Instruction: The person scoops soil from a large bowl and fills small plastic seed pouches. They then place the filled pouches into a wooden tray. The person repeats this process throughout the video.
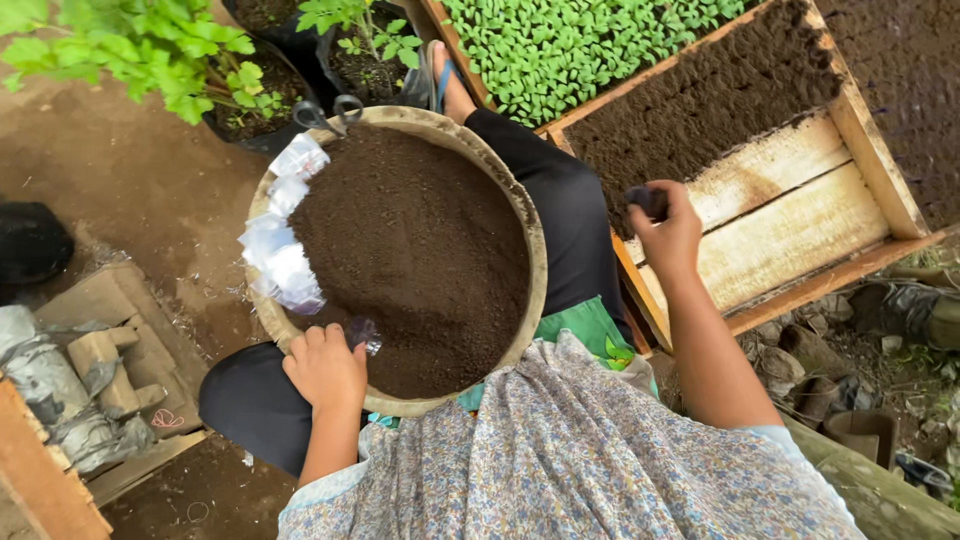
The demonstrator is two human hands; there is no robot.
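Observation:
A round basin (537, 240) full of dark soil rests on my lap. My left hand (325, 365) sits at its near rim, fingers closed on a small clear plastic bag (363, 333). More small clear bags (280, 235) lie piled along the basin's left rim. My right hand (668, 232) is raised to the right of the basin, over the edge of a wooden tray (790, 215), pinching a small dark soil-filled bag (648, 200). The tray's far part is lined with packed soil.
A second tray of green seedlings (570, 45) lies beyond. Scissors (330, 112) rest on the basin's far rim. Black pots with leafy plants (150, 50) stand at the top left. Bricks and wrapped bundles (90, 380) lie on the ground at left.

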